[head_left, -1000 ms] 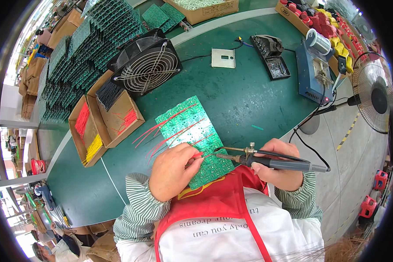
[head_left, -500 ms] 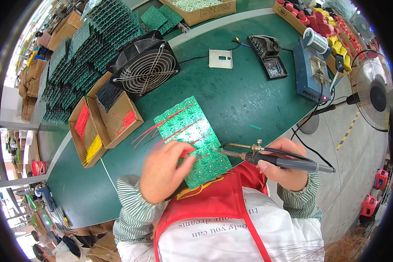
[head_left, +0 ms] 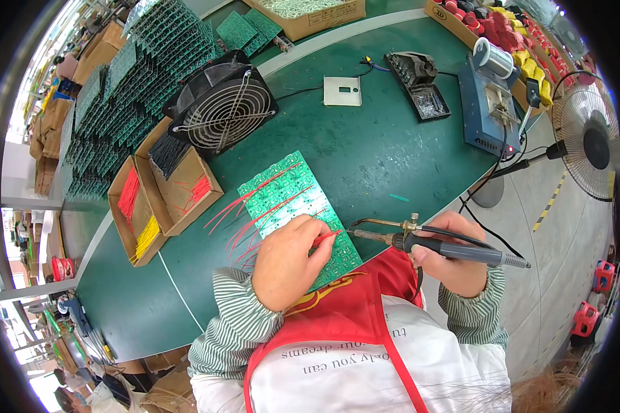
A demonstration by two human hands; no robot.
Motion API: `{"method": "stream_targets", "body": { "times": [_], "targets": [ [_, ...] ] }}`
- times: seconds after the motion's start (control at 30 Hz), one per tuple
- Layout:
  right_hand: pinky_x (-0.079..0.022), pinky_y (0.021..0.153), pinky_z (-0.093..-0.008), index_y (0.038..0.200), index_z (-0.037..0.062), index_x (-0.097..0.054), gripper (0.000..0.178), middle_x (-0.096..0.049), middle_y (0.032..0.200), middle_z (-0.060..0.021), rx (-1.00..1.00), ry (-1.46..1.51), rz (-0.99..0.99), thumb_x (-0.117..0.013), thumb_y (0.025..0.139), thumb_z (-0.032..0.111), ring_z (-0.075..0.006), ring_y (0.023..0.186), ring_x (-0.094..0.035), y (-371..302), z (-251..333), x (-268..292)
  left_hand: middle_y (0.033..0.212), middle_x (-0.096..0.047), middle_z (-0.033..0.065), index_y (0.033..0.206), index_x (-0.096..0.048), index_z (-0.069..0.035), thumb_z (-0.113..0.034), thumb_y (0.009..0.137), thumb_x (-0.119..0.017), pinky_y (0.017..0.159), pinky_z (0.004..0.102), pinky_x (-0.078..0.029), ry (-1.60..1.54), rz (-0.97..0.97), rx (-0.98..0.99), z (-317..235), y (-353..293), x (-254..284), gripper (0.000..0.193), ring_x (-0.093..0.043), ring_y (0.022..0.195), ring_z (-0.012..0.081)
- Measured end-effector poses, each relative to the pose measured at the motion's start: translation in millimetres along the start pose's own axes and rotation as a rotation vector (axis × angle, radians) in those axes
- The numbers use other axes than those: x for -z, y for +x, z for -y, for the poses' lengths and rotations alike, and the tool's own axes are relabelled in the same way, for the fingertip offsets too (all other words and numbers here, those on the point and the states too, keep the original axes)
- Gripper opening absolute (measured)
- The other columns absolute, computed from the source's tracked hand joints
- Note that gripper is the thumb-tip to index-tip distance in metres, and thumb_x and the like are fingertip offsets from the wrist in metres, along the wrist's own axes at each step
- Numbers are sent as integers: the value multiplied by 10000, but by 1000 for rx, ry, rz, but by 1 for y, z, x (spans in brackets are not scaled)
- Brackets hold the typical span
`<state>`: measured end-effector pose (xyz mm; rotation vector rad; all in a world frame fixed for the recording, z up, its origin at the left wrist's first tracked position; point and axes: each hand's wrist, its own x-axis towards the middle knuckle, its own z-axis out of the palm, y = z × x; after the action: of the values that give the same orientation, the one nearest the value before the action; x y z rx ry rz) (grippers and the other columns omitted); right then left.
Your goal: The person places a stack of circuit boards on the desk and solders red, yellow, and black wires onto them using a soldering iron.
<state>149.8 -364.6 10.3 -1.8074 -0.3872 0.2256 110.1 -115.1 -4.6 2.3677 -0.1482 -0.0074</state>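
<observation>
A green circuit board panel (head_left: 324, 208) lies tilted on the table before me, with several red wires (head_left: 277, 180) running across it and off its left edge. Over the lower part of the board, my left hand (head_left: 291, 263) pinches a red wire (head_left: 328, 236) between thumb and finger. My right hand (head_left: 455, 265) grips the dark handle of a soldering iron (head_left: 461, 252) from the right. A thin brass tube is fixed along the iron. Its tip points left, close to the held wire's end; whether they touch I cannot tell.
Cardboard trays (head_left: 180, 224) of red, yellow and black wires stand at left. Behind them are a black fan (head_left: 226, 113) and stacked circuit boards (head_left: 127, 110). At the back right sit a black iron stand (head_left: 424, 93) and a blue solder feeder (head_left: 488, 113), its cable running to the iron.
My left hand has moved right across the board, bringing the red wire's end near the iron's tip. My right hand stays almost in place with the soldering iron.
</observation>
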Motion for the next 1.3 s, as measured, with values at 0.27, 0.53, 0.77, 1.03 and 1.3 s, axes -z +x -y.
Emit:
{"method": "stream_targets", "body": {
  "times": [0.27, 0.53, 0.77, 1.03, 1.3],
  "targets": [
    [-434, 494, -209, 813, 29, -584, 187, -616, 622, -20, -28, 32, 10, -719, 722, 122, -60, 520, -555, 3, -4, -1, 722, -559, 83, 796, -602, -28, -114, 814, -656, 537, 323, -435, 9, -14, 17, -3, 2, -4, 103, -561, 598, 215],
    [-434, 495, -206, 816, 28, -583, 184, -615, 619, -18, 11, -50, 58, -716, 720, 112, -60, 515, -552, 5, -5, 2, 715, -551, 80, 790, -599, -32, -118, 812, -656, 536, 331, -432, 37, -9, 4, -1, 3, -5, 106, -556, 600, 221],
    [-448, 510, -207, 818, 21, -585, 197, -630, 636, -29, -23, 27, -23, -717, 719, 128, -70, 531, -571, 2, 0, 3, 730, -565, 85, 791, -603, -33, -108, 805, -654, 554, 338, -443, 31, -9, 12, -1, 2, -4, 92, -568, 622, 232],
    [-462, 517, -223, 834, 15, -595, 216, -637, 645, -46, 100, -92, 46, -738, 721, 132, -96, 544, -597, -8, 6, 6, 761, -598, 102, 863, -625, -53, -80, 805, -650, 581, 362, -474, 507, -432, 14, 14, -26, 52, 69, -608, 677, 257],
    [-446, 485, -274, 785, 49, -603, 195, -616, 626, -42, 129, -23, 217, -750, 704, 146, -158, 521, -595, -8, 17, -26, 780, -599, 85, 847, -628, 11, -37, 790, -677, 559, 254, -466, -78, 21, 262, 0, -73, 37, 90, -579, 639, 162]
  ]
}}
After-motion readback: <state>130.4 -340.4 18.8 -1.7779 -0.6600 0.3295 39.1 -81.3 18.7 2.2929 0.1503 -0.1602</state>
